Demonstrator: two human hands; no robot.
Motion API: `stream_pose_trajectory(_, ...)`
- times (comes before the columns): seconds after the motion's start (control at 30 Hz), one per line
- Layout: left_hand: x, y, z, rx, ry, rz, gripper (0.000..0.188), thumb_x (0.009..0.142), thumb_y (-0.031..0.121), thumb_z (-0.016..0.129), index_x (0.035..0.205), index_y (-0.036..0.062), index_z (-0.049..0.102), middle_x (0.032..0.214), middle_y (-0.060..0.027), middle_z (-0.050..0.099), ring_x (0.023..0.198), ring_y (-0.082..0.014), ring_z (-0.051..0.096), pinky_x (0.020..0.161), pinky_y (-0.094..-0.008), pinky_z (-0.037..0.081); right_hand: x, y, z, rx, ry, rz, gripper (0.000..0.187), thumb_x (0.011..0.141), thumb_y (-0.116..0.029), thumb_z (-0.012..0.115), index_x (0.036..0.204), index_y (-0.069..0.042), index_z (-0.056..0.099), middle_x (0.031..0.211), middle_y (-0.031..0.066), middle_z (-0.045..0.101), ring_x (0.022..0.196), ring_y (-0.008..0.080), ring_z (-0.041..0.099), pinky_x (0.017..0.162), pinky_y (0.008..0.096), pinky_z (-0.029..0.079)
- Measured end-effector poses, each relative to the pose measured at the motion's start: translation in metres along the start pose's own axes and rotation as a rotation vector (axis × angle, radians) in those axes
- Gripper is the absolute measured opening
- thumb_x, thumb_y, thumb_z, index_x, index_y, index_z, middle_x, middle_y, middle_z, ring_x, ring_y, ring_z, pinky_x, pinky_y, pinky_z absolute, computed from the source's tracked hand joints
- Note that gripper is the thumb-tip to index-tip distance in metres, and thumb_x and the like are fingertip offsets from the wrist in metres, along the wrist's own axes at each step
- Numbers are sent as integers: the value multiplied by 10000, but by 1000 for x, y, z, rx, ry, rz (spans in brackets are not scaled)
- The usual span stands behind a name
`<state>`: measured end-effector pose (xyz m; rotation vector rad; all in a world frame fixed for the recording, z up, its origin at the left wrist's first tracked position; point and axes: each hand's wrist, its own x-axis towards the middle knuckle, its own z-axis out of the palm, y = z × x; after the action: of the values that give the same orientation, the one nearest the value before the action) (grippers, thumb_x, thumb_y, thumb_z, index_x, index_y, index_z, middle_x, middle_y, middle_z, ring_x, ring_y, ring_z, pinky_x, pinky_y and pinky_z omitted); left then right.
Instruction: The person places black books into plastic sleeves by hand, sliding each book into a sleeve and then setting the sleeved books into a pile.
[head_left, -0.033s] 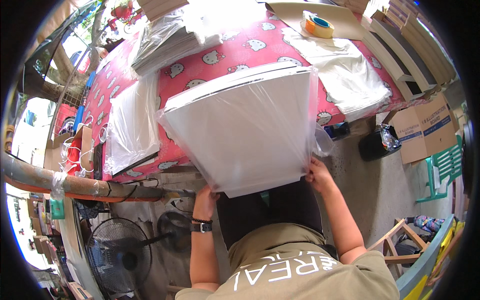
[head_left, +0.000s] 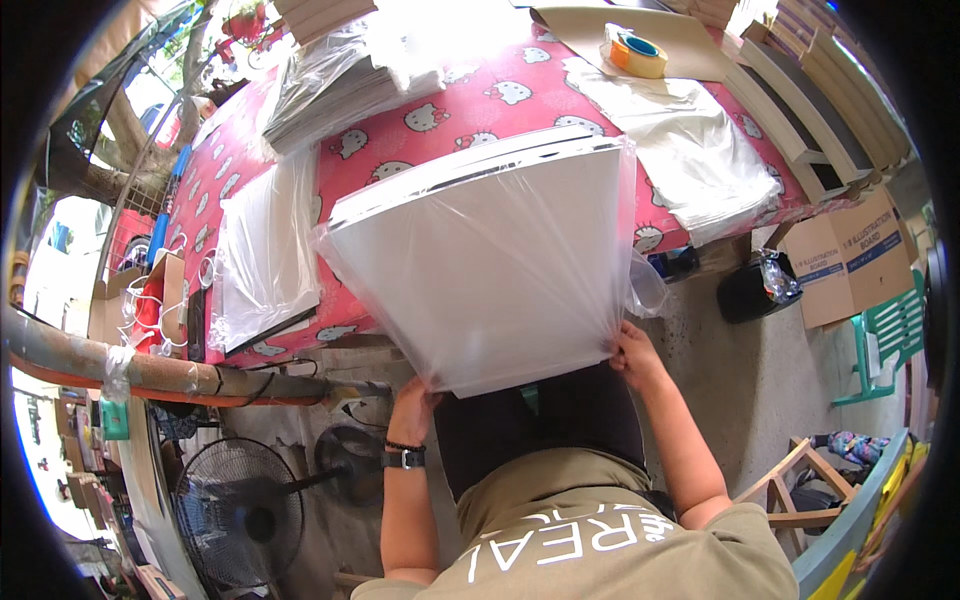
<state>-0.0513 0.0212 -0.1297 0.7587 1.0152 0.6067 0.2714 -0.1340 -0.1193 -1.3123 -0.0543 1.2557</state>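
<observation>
A stack of white boards [head_left: 490,250] lies inside a clear plastic bag [head_left: 627,215], its far end on the table and its near end past the table edge, above my lap. My left hand [head_left: 413,400] is closed on the bag's near left corner, with the fingertips partly hidden by the plastic. At the near right corner, my right hand [head_left: 637,355] pinches the bag between thumb and fingers. A loose flap of plastic sticks out just beyond the right hand.
The table wears a pink patterned cloth [head_left: 425,117]. Plastic-wrapped stacks lie left [head_left: 265,245] and far left [head_left: 330,95]; plastic sleeves [head_left: 690,150] lie right, near a tape roll [head_left: 637,55]. A metal pipe [head_left: 180,378] and fan [head_left: 240,510] stand left; a black bin [head_left: 757,290] right.
Both hands have shifted very slightly toward me with the bag's near corners. The dark edge lines at the stack's far end show a little more.
</observation>
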Motion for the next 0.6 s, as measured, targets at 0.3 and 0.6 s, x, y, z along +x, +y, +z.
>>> stream_pose_trajectory(0.3, -17, -32, -51, 337, -426, -39, 221, 850, 229, 502, 909, 27, 568, 847, 29, 473, 813, -83, 450, 744, -213, 345, -13, 31, -31, -489, -170, -230, 245, 850, -168, 499, 1063, -55, 457, 631, -54, 446, 535, 14, 405, 499, 182, 330)
stream_pose_trajectory(0.6, 45, -86, -50, 1356, 192, 500, 179, 769, 196, 577, 837, 31, 573, 884, -96, 543, 842, -193, 502, 718, -287, 370, 37, 66, -21, -1137, 365, -448, 239, 826, -144, 486, 1053, -80, 454, 782, 159, 573, 700, 278, 590, 599, 366, 420)
